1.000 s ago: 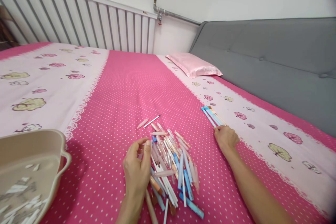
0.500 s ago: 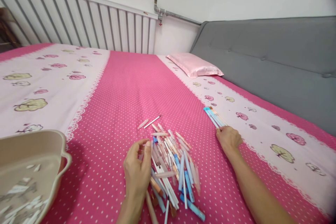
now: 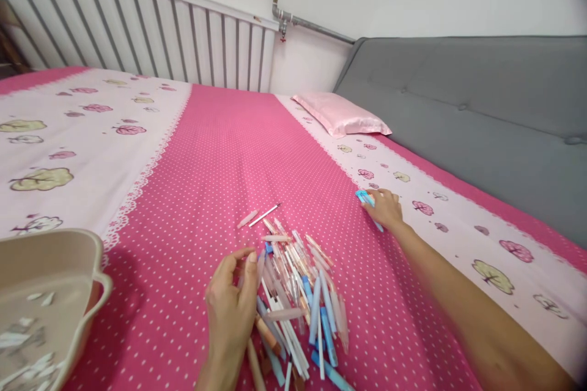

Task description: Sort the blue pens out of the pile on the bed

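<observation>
Two hands on a bed, one beside a heap of pens, one over a smaller row

The left hand (image 3: pixel 232 302) is at the near left edge of a heap of pens (image 3: pixel 293 284), with its fingers curled and the thumb upright near the forefinger tip. Whether anything is pinched there, I cannot tell. The heap spreads just to the right of those fingers, a jumble of white, pale pink, clear, blue and orange pieces lying at many angles. Slightly beyond the fingertips, a pale pink pen (image 3: pixel 247 219) and a thin white stick with a dark tip (image 3: pixel 265 215) lie side by side, apart from the heap.

The right hand (image 3: pixel 386 208) is well to the right of the left fingers and farther off. Its fingers arch over a small row of pens (image 3: pixel 362 195), with blue ends showing past the thumb; their grip is hidden, so I cannot tell whether they pinch or only cover the row.

To the left of the left fingers, well apart, is a beige basin (image 3: pixel 50 250) with small white pieces (image 3: pixel 13 339) in it. The pink dotted bed (image 3: pixel 220 153) lies under both hands. Beyond the right fingers is a pink pillow (image 3: pixel 340 114) against a grey headboard (image 3: pixel 458 79).
</observation>
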Demonstrator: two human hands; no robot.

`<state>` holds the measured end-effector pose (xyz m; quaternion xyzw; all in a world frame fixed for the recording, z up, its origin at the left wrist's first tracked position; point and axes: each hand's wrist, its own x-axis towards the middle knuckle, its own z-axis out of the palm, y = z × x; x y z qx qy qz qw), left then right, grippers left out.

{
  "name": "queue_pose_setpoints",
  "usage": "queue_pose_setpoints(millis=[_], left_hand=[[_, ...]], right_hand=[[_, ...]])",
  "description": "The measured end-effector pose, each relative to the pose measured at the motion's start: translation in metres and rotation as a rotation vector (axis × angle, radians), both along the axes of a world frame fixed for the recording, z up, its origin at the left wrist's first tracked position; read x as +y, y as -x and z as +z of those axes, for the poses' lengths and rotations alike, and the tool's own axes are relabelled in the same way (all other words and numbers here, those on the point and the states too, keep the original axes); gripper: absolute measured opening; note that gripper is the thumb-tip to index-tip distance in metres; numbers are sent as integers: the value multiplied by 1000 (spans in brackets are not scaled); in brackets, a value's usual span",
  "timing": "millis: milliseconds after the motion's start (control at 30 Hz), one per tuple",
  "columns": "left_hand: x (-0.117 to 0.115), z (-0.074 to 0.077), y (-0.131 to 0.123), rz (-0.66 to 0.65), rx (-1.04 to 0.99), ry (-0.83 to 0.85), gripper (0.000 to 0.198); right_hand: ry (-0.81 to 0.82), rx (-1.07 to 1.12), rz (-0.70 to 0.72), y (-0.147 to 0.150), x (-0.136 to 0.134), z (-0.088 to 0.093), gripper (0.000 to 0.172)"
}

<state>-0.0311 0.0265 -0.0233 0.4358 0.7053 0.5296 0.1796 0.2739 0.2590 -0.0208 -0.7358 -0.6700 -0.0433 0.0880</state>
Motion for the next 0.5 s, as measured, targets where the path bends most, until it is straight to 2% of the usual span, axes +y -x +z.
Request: queue_pose_setpoints(millis=[167, 500], left_hand=[[0, 0, 1, 30, -8, 14, 36], [-1, -8, 6, 27, 17, 23, 33]], right_hand=[[33, 20, 2, -1, 21, -7, 48], [102, 8, -32, 6, 38, -10, 43]])
